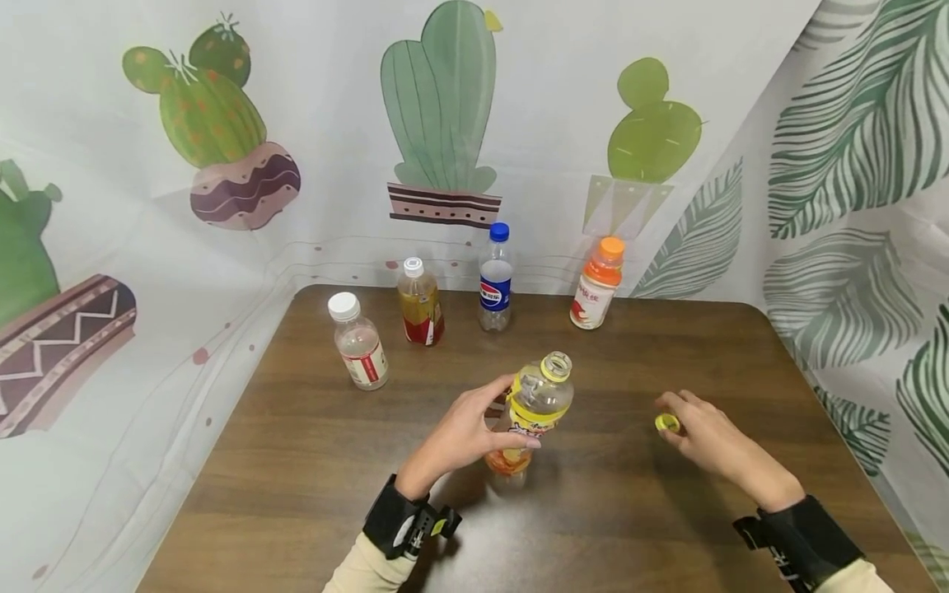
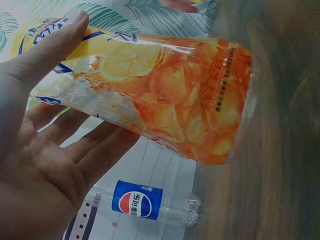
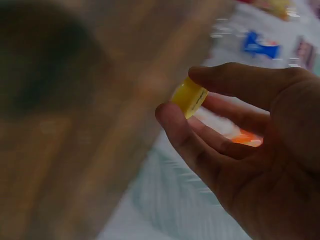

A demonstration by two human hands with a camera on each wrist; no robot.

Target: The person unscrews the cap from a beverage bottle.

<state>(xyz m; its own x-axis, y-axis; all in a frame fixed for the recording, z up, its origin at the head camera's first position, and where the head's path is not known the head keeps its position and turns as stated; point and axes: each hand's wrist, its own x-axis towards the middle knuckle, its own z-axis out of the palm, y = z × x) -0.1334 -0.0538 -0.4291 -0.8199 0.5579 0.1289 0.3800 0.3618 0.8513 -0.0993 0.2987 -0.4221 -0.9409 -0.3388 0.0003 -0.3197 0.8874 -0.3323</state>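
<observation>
My left hand [image 1: 465, 427] grips a clear plastic bottle [image 1: 544, 395] with a yellow and orange label, thumb on one side and fingers on the other. The bottle's mouth is bare, with a yellow ring round the neck. In the left wrist view its label [image 2: 175, 95] shows a lemon slice and orange ice. Off to the right, my right hand [image 1: 712, 439] pinches a yellow bottle cap [image 3: 190, 97] between thumb and finger, over the table and apart from the bottle.
Along the back of the brown table [image 1: 296, 461] stand a white-capped bottle [image 1: 361, 346], a bottle with a red label [image 1: 422, 305], a blue-capped Pepsi bottle [image 1: 495, 284] and an orange-capped bottle [image 1: 596, 288]. A cactus-print cloth [image 1: 326, 99] hangs behind.
</observation>
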